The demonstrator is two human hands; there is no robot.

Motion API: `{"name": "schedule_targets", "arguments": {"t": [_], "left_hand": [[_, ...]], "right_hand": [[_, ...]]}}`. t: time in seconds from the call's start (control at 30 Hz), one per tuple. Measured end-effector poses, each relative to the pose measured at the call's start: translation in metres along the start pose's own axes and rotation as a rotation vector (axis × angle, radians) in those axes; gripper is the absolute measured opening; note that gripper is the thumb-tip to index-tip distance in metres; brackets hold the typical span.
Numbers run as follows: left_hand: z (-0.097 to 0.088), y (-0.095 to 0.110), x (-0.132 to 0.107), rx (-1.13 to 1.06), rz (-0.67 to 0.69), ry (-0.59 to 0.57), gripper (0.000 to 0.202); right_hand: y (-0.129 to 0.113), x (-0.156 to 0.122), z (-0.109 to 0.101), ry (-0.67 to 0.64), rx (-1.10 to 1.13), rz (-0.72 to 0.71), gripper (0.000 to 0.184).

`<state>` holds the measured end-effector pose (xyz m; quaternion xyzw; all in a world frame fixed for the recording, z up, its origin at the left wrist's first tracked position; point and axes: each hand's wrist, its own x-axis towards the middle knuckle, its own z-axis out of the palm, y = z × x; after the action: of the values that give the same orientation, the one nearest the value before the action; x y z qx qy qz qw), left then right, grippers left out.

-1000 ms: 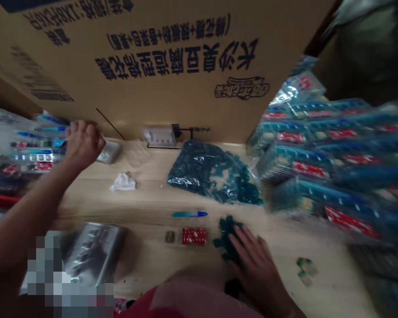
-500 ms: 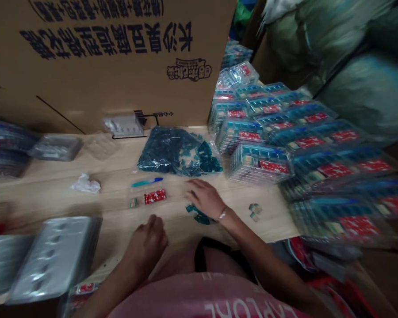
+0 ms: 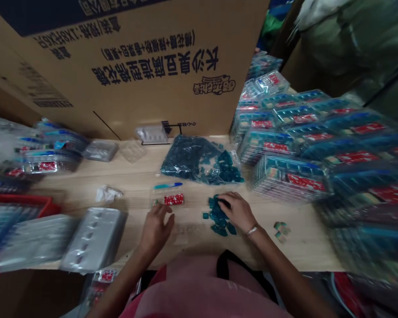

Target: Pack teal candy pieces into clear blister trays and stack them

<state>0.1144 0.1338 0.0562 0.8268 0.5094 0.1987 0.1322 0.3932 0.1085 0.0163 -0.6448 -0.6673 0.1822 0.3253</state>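
Observation:
My right hand (image 3: 238, 210) rests on a small heap of teal plastic pieces (image 3: 219, 217) on the wooden table (image 3: 135, 176), its fingers curled over some of them. My left hand (image 3: 157, 227) lies near the table's front edge with fingers loosely spread, just below a clear tray (image 3: 168, 198) that holds a red label and a blue pen (image 3: 167, 186). A clear bag of more teal pieces (image 3: 199, 160) lies behind the heap.
A big cardboard box (image 3: 135, 66) stands along the back. Stacks of filled clear packs (image 3: 301, 145) fill the right side, more packs (image 3: 40, 154) the left. Empty silver trays (image 3: 93, 238) lie front left, a crumpled white wrapper (image 3: 108, 193) beside them.
My left hand came back from the packs at the far left to the table in front of me. My right hand stayed on the teal pieces. The view swung about.

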Motion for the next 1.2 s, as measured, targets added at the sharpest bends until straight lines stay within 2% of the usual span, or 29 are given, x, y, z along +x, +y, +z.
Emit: {"name": "schedule_targets", "arguments": {"t": [0.1, 0.17, 0.23, 0.33, 0.43, 0.53, 0.8, 0.87, 0.97, 1.07, 1.13, 1.2], "left_hand": [[-0.012, -0.020, -0.018, -0.046, -0.100, 0.033, 0.007], [-0.010, -0.021, -0.029, -0.107, -0.098, 0.026, 0.009], [-0.001, -0.015, -0.034, -0.173, -0.038, 0.011, 0.009], [0.018, -0.002, -0.030, -0.214, 0.130, -0.081, 0.007], [0.036, 0.005, -0.023, -0.110, 0.270, -0.192, 0.010], [0.045, 0.004, -0.020, 0.000, 0.311, -0.220, 0.010], [0.046, 0.002, -0.024, -0.007, 0.322, -0.201, 0.012], [0.046, 0.003, -0.024, -0.012, 0.322, -0.196, 0.013], [0.046, 0.004, -0.023, -0.015, 0.327, -0.181, 0.014], [0.046, 0.003, -0.024, -0.027, 0.320, -0.182, 0.014], [0.046, 0.002, -0.026, -0.063, 0.308, -0.164, 0.014], [0.045, 0.004, -0.026, -0.156, 0.282, -0.113, 0.019]], "right_hand": [[-0.003, 0.011, 0.000, 0.010, 0.012, 0.011, 0.016], [-0.005, 0.009, -0.001, 0.052, 0.162, 0.078, 0.015], [-0.011, 0.000, 0.003, 0.028, 0.384, 0.157, 0.017], [-0.027, -0.017, 0.019, -0.141, 0.575, 0.175, 0.018], [-0.041, -0.030, 0.034, -0.272, 0.423, -0.013, 0.012], [-0.047, -0.035, 0.039, -0.344, 0.183, -0.230, 0.015], [-0.062, -0.031, 0.043, -0.400, -0.164, -0.485, 0.019], [-0.063, -0.030, 0.037, -0.350, -0.164, -0.447, 0.013], [-0.056, -0.023, 0.025, -0.247, -0.183, -0.288, 0.015], [-0.048, -0.017, 0.017, -0.256, -0.254, -0.218, 0.013], [-0.047, -0.015, 0.016, -0.238, -0.178, -0.185, 0.014], [-0.051, -0.017, 0.016, -0.182, -0.003, -0.104, 0.015]]}}
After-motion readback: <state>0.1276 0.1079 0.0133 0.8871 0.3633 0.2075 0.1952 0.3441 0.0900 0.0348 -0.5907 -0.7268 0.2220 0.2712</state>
